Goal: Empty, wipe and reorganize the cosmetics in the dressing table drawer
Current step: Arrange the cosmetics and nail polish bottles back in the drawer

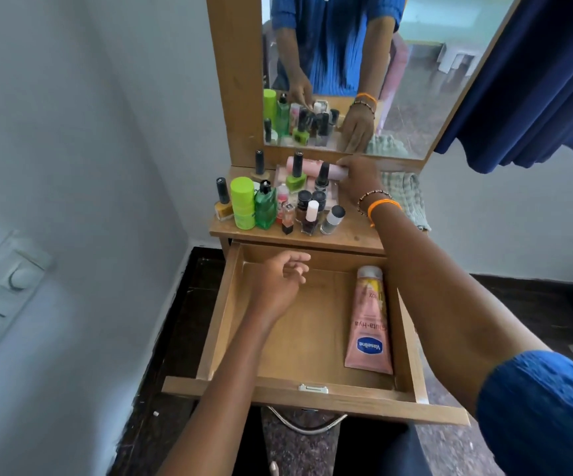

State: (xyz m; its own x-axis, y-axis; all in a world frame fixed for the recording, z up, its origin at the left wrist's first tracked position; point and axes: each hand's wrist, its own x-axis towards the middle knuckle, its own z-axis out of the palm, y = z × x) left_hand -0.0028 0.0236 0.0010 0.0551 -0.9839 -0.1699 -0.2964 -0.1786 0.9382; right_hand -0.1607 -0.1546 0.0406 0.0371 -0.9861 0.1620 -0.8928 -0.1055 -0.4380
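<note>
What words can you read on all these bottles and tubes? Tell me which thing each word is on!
"Vaseline": on the blue oval badge of the pink squeeze tube lying in the open wooden drawer.
"Gluta-Hya": along the same tube, first letter partly cut off.
Lime green cylinder bottle: label too small to read.
Nail polish bottles and pale pink bottle gripped by the right hand: print too blurred to read.

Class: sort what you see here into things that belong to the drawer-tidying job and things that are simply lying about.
Belongs to the job: drawer; Vaseline tube; pink tube held by the right hand; nail polish bottles; green bottle; checked cloth; left hand.

Lying about: blue curtain; wall switch panel.
</note>
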